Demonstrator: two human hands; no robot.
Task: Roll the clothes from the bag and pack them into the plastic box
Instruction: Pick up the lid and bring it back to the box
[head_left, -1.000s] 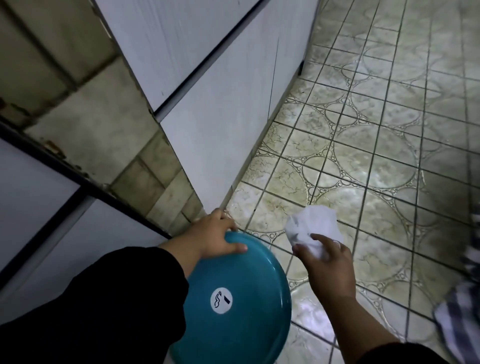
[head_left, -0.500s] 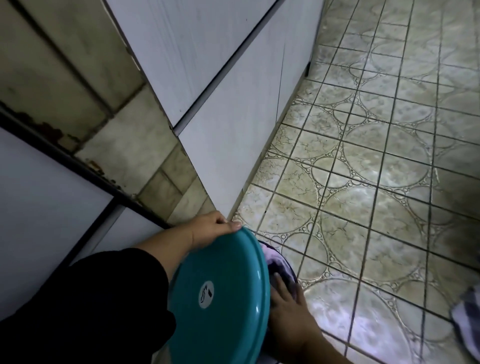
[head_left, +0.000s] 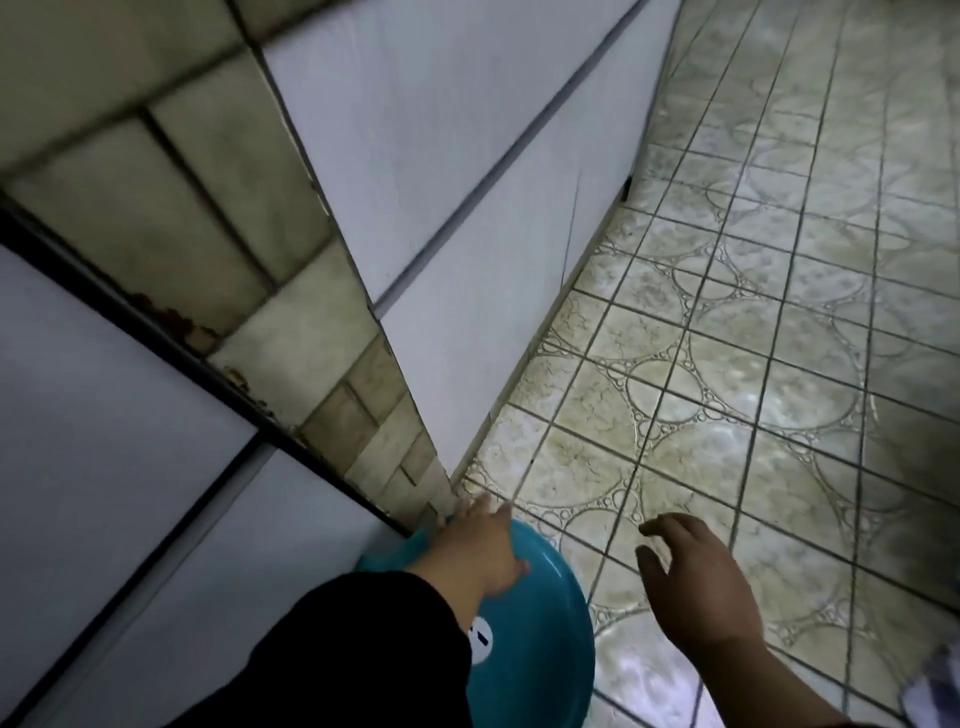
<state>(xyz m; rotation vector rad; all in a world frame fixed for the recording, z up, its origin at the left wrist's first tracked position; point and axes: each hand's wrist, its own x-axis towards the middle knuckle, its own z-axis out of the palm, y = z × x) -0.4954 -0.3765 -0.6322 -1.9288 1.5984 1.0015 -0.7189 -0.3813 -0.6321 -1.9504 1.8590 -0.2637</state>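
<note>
A round teal plastic lid (head_left: 540, 639) with a white sticker lies flat at the bottom of the view, covering the box beneath it. My left hand (head_left: 480, 545) grips the lid's far rim, thumb on top, the black sleeve behind it. To the right of the lid, my right hand (head_left: 696, 587) hovers over the floor, empty, with its fingers loosely curled. No clothes inside the box show now.
White cabinet panels (head_left: 457, 171) and a tiled wall corner (head_left: 358, 431) stand close on the left. Patterned floor tiles (head_left: 753, 364) spread to the right. A bit of striped cloth (head_left: 935, 686) lies at the bottom right edge.
A second ago my right hand held a white rolled cloth; it pushed it under the tilted lid. The lid has since come down flat and the right hand has pulled out empty.
</note>
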